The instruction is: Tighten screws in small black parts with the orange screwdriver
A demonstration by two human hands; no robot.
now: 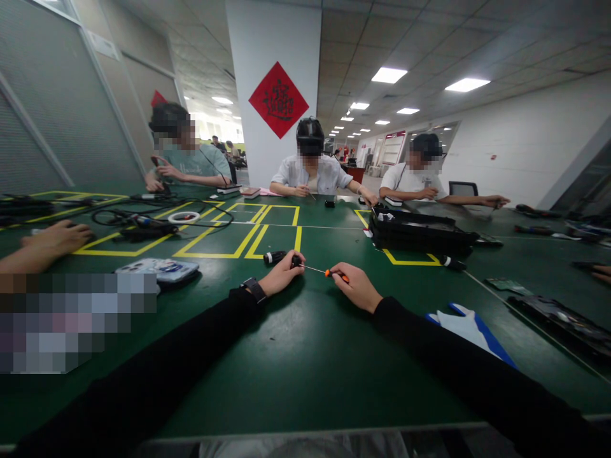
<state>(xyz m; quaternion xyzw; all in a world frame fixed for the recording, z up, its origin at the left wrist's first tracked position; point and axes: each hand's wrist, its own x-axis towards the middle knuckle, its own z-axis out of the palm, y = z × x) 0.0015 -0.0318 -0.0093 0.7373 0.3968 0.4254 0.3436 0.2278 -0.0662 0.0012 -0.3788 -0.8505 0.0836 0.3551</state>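
My left hand (282, 275) is closed around a small black part (296, 259), whose exact kind I cannot make out. In my right hand (357, 286) is a screwdriver (329, 273) with an orange and black handle. Its thin shaft runs left toward the black part, and the tip meets it or ends right beside it. Just behind my left hand lies a black cylinder with a white end (274, 257). A similar black cylinder (453, 263) rests farther right, beyond my right hand.
A long black housing (422, 230) stands at the back right. White-and-blue gloves (470, 327) and an opened black device (563, 318) lie to the right. Left are a phone-like case (165, 270), cables (143, 222) and a co-worker's hand (60, 240). Several people sit around the green table (305, 375).
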